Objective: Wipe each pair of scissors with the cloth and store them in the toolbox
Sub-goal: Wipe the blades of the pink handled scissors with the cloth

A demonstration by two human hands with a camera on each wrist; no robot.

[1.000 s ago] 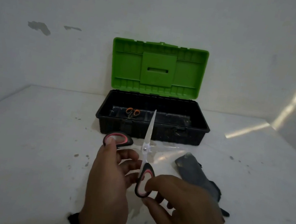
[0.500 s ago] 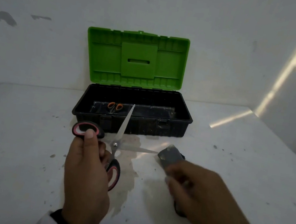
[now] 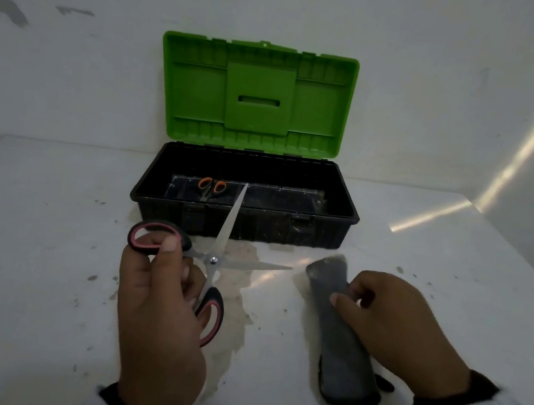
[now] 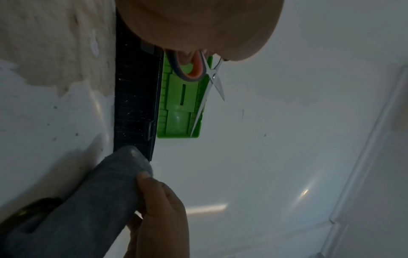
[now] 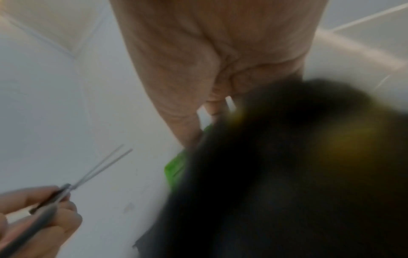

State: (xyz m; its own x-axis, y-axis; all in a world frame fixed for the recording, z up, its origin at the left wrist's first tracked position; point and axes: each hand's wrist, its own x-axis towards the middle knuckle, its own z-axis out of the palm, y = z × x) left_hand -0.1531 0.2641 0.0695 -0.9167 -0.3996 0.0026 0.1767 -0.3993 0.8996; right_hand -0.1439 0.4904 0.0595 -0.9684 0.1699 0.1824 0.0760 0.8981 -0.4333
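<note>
My left hand grips the black-and-pink scissors by their handles, with the blades spread wide: one points up toward the toolbox, the other right toward the cloth. In the left wrist view these scissors show below the palm. My right hand holds the dark grey folded cloth, fingers curled over it just above the table; the cloth also shows in the left wrist view. The black toolbox stands open behind, green lid upright. Small orange-handled scissors lie inside it.
The white table has a brownish stain under the scissors and scattered dark specks. White walls close in behind and to the right. A streak of light crosses the right side of the table.
My right hand let go of the scissors' lower handle, moved right and took hold of the cloth. The left hand kept the scissors, whose blades stand spread wider.
</note>
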